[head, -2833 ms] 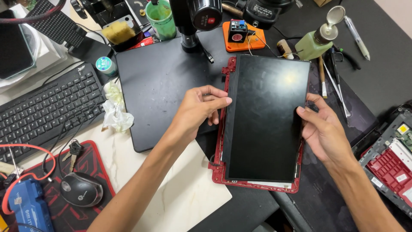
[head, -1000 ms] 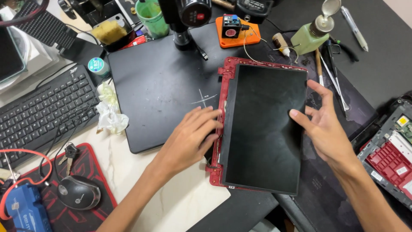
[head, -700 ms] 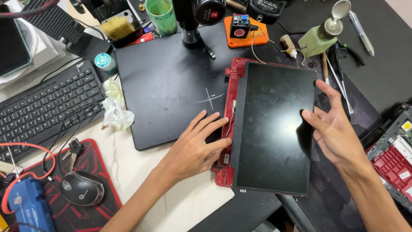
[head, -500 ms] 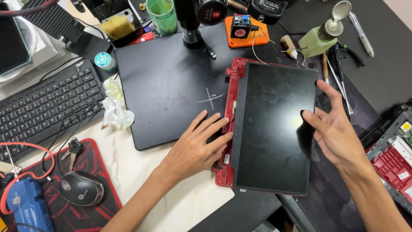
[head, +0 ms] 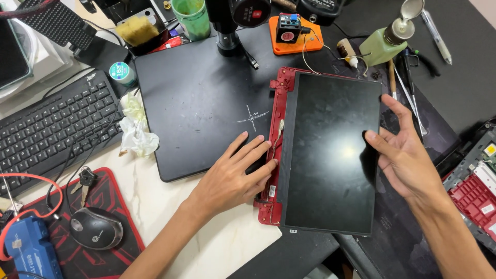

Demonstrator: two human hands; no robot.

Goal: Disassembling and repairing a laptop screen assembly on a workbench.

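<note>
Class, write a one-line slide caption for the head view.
Left hand rests on a red-framed laptop screen; right hand touches its right edge.

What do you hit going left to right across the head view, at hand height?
Black keyboard → crumpled tissue → black mat → left hand, flat on the red frame → dark screen panel → right hand, open at the panel's right edge → red circuit part.
</note>
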